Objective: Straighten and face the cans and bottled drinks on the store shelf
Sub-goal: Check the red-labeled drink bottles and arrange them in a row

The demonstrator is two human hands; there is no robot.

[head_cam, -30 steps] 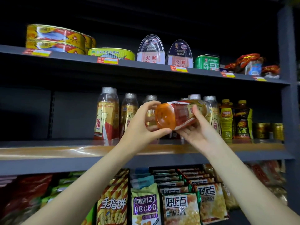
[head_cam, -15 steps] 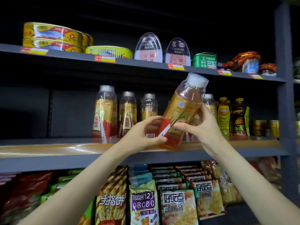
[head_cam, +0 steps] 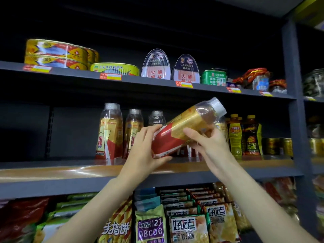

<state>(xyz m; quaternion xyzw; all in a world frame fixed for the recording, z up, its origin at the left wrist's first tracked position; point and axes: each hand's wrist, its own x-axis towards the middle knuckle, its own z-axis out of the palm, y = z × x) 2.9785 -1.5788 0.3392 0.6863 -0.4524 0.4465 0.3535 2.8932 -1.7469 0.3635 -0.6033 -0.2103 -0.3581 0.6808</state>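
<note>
I hold a gold-and-red drink bottle (head_cam: 185,127) with a grey cap, tilted with the cap up to the right, above the middle shelf (head_cam: 52,172). My left hand (head_cam: 145,151) grips its red base. My right hand (head_cam: 208,142) holds the gold middle from the right. Three matching bottles (head_cam: 109,132) stand upright on that shelf to the left, the third partly hidden behind my left hand. Yellow and dark energy-drink bottles (head_cam: 245,135) stand to the right, with gold cans (head_cam: 278,146) beyond them.
The top shelf (head_cam: 157,82) carries flat fish tins (head_cam: 56,54), two canned hams (head_cam: 171,67) and a green tin (head_cam: 213,77). Snack bags (head_cam: 189,225) fill the shelf below. A dark upright post (head_cam: 296,120) borders the right side.
The bottle went from lying sideways, base toward me, to nearly upright, then tilted further over to the right. Both hands stayed on it, and the label turned in my grip.
</note>
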